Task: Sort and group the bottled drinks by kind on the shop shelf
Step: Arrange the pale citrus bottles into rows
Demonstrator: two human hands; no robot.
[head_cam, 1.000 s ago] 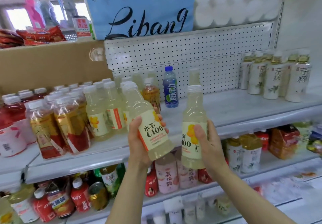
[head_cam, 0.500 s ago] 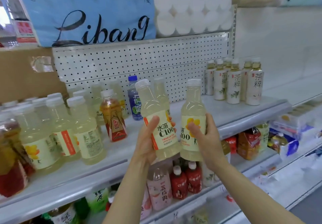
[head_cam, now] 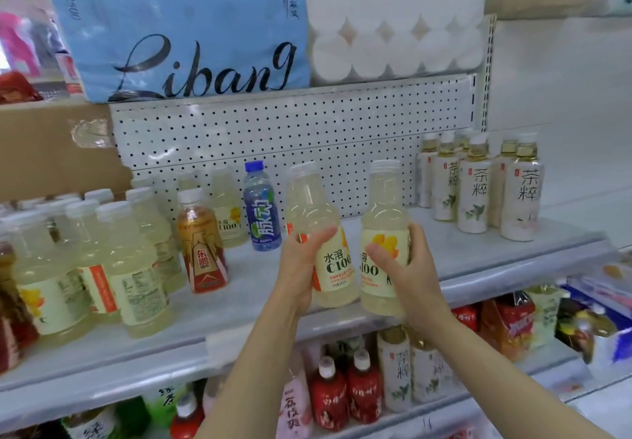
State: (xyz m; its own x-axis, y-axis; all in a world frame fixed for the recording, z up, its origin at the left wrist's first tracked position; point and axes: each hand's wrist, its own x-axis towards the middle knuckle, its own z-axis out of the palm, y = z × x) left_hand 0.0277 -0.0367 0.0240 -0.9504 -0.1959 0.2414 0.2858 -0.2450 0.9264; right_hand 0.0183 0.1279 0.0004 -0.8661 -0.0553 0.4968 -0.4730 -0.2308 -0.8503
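Both bare forearms reach up and forward, close together. The left hand (head_cam: 301,267) curls around a pale drink bottle (head_cam: 325,233); the right hand (head_cam: 410,267) grips a second matching bottle (head_cam: 384,226), both upright.

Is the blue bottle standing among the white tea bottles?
No, the blue bottle stands apart from the white tea bottles, beside an amber bottle.

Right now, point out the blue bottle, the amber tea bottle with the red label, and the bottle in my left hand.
blue bottle (head_cam: 262,214), head view, on its label.
amber tea bottle (head_cam: 201,250), head view, on its body.
left-hand bottle (head_cam: 333,260), head view, on its yellow label.
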